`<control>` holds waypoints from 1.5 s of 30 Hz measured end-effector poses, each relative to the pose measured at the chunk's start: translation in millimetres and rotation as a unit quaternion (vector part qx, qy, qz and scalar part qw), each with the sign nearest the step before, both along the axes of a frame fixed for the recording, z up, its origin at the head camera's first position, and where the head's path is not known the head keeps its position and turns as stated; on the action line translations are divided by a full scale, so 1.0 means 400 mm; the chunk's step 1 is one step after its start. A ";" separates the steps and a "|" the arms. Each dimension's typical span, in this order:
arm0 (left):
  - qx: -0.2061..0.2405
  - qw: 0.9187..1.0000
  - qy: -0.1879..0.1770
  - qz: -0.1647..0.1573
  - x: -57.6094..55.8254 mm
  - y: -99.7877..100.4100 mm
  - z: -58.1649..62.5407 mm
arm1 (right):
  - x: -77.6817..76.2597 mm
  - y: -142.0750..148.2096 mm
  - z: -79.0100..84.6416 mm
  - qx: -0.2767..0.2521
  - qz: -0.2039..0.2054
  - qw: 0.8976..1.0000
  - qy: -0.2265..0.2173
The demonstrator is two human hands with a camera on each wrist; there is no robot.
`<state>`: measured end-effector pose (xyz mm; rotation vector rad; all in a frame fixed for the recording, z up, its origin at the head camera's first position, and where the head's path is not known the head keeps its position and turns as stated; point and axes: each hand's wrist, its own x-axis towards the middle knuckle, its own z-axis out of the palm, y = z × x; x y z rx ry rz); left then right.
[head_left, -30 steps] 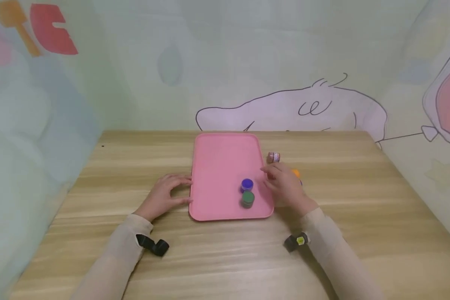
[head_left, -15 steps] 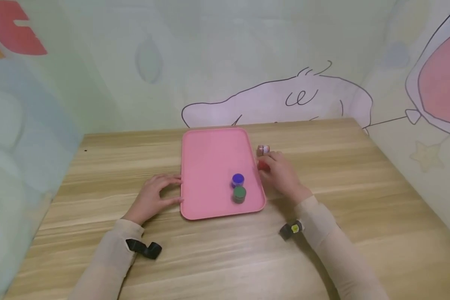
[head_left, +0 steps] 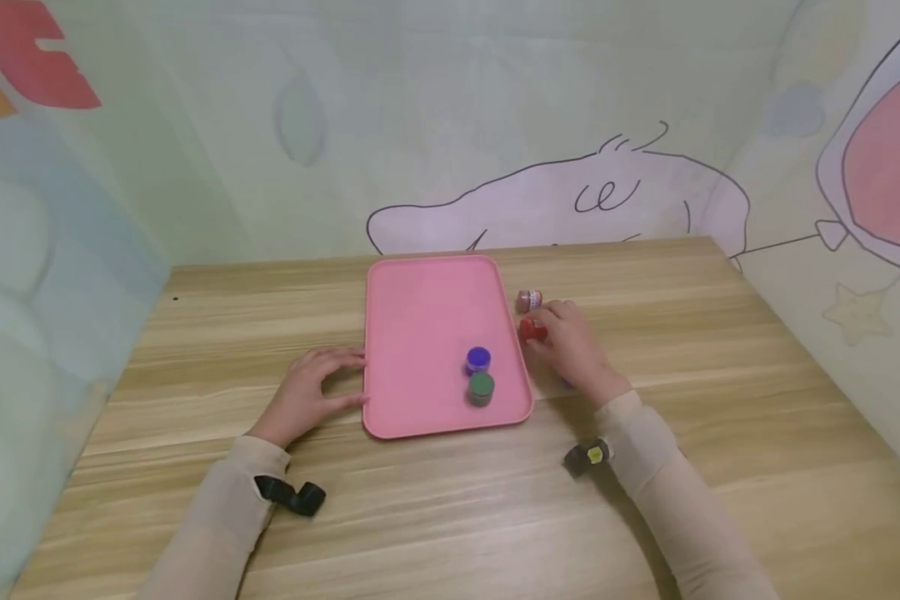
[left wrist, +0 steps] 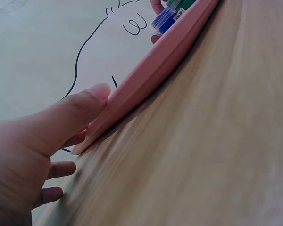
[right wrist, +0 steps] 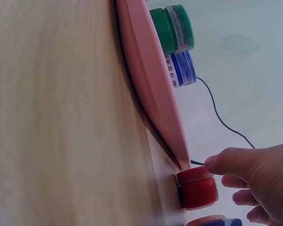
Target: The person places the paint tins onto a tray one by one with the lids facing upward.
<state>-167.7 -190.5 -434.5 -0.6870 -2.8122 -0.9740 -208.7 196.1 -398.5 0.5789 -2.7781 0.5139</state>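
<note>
My left hand (head_left: pixel 306 393) rests at the left rim of a pink tray (head_left: pixel 427 333), thumb and fingers spread along its edge. In the left wrist view the thumb (left wrist: pixel 87 103) touches the rim. Just outside the tray's right rim lies a small red paint jar (head_left: pixel 528 330), its lid end toward the tray. My right hand (head_left: pixel 576 350) is over it, loosely curled, the thumb tip (right wrist: pixel 214 162) right at the jar's upper edge. A green paint jar (head_left: pixel 481 390) and a blue paint jar (head_left: pixel 477 360) stand upright in the tray's right half.
A brownish jar (head_left: pixel 528 301) lies beyond the right hand. In the right wrist view, an orange jar (right wrist: pixel 205 219) and a blue one (right wrist: pixel 228 222) show at the bottom edge, beside the red jar. The wooden table (head_left: pixel 435 517) meets a printed wall (head_left: pixel 450 125).
The right hand has come off the tray's right rim to the red jar, which shows between and beside its fingers. The left hand stays at the rim. The head view has shifted.
</note>
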 end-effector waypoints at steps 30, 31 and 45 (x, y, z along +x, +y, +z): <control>-0.005 1.000 0.004 0.003 0.001 -0.005 0.008 | -0.011 -0.002 0.002 0.041 0.000 0.999 -0.008; -0.007 1.000 0.003 0.002 0.001 -0.004 0.008 | -0.012 -0.001 0.001 0.042 -0.001 0.999 -0.010; -0.001 1.000 0.006 -0.004 0.003 -0.005 0.010 | -0.021 -0.011 -0.006 0.060 -0.009 0.998 -0.011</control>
